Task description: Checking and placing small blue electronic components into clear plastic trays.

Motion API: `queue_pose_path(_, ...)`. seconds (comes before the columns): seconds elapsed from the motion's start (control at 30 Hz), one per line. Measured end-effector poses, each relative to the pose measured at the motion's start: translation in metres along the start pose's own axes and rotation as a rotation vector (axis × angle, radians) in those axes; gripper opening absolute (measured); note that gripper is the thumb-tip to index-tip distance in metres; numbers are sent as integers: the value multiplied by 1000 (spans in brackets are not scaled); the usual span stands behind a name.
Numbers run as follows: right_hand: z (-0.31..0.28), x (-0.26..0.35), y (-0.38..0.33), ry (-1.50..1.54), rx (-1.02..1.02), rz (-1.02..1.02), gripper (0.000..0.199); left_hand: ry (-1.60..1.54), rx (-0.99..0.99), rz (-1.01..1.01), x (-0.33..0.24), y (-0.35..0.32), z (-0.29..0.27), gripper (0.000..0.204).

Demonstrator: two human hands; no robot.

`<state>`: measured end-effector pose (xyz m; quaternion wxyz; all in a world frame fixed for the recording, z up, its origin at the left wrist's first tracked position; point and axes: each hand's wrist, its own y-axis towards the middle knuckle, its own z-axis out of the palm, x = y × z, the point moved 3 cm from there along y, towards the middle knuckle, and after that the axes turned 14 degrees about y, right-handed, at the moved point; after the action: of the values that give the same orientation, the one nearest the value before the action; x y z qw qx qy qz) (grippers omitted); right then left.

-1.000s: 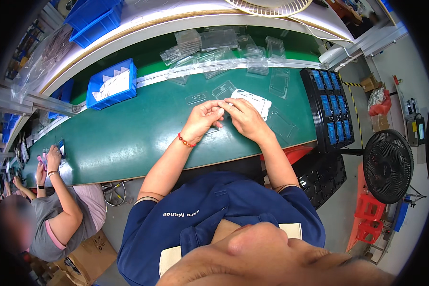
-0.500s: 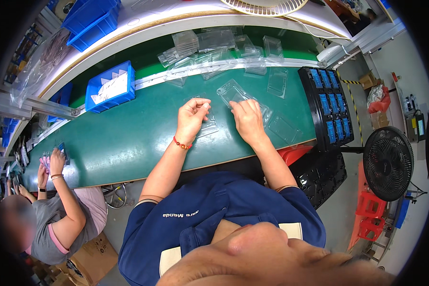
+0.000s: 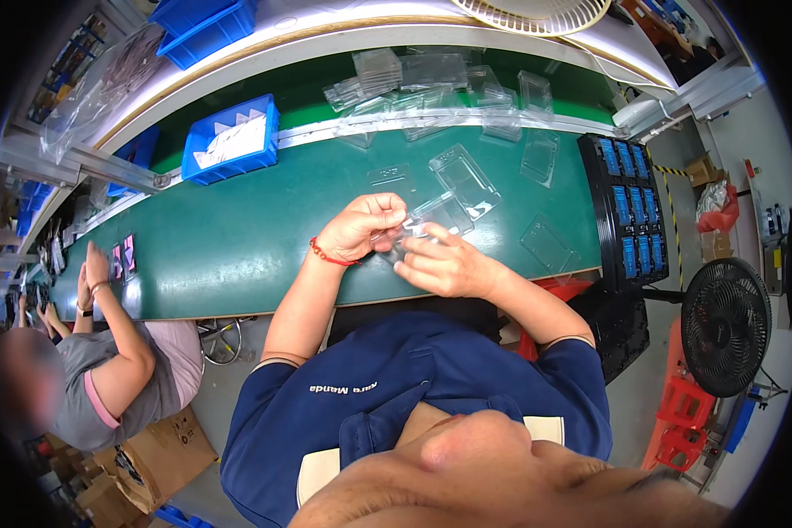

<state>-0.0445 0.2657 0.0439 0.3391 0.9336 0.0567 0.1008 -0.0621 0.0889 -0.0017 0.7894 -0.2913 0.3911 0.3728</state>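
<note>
Between my hands is a clear, thin-walled plastic blister shell [image 3: 445, 212], tilted above the green table. My left hand [image 3: 363, 231], with a red bracelet at the wrist, pinches its left end between thumb and fingers. My right hand [image 3: 447, 264] has its fingers bent against the near side of the same shell; glare and the fingers hide part of it. Just beyond lies a raised clear shell [image 3: 466, 180] on the table. A flatter clear piece [image 3: 389, 176] rests to its left.
Clear shells are piled [image 3: 414, 92] along the table's back. A blue bin [image 3: 231, 141] of white pieces stands back left. To the right are a black rack [image 3: 625, 211] with blue inserts and a black fan [image 3: 727, 315]. A co-worker [image 3: 119, 370] sits at far left.
My hands have come together. The right hand has drawn in from the shell at the right, and a clear shell is now lifted between both hands. The view has shifted slightly.
</note>
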Motion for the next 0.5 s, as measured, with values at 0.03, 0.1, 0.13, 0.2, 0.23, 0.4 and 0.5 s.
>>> queue_pose_path(0.03,0,-4,1,-43,-32,48,13,43,-78,18,0,-5,-1,14)
queue_pose_path(0.1,2,-17,5,-32,-116,131,12,83,-134,52,2,-10,0,14)
queue_pose_path(0.13,1,-24,6,-24,-196,217,10,121,-185,87,3,-11,2,15)
queue_pose_path(0.2,10,-29,7,28,-212,284,12,158,-243,123,5,-12,5,15)
queue_pose_path(0.23,13,-29,10,87,-243,299,14,12,-288,138,5,-12,6,15)
queue_pose_path(0.4,15,-23,27,352,-296,309,14,-323,-310,95,11,-11,9,16)
queue_pose_path(0.5,17,-29,24,353,-299,300,20,-233,-373,197,16,-11,0,15)
